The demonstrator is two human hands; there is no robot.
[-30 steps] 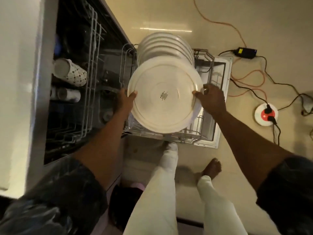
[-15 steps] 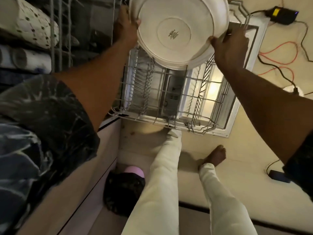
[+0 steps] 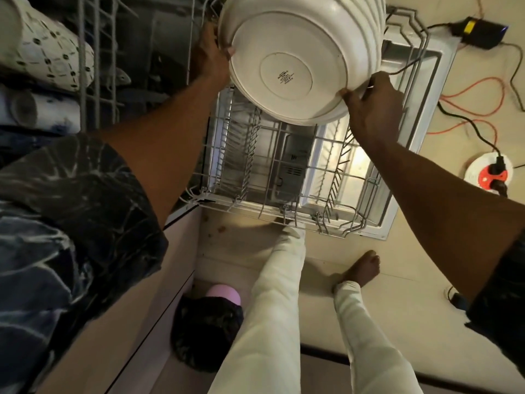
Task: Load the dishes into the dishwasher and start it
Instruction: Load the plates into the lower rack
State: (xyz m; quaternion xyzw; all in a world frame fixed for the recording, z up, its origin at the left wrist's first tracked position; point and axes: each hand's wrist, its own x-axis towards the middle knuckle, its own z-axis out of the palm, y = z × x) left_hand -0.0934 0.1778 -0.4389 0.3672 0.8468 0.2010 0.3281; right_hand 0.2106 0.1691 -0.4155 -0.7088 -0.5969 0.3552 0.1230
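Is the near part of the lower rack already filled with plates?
No, the lower rack shows only bare wire tines there; the plates stand at its far end.

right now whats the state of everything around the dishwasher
front plate: upright, gripped at both edges, underside toward camera
left hand: gripping plate's left edge
right hand: pinching plate's right edge
other plates: standing in a row behind it
dishwasher door: open, flat
lower rack: pulled out over door
patterned mug: on its side in upper rack

Dim warm indoor light, glare on the dishwasher door [image 3: 436, 89], wide-angle bending and soft blur at edges
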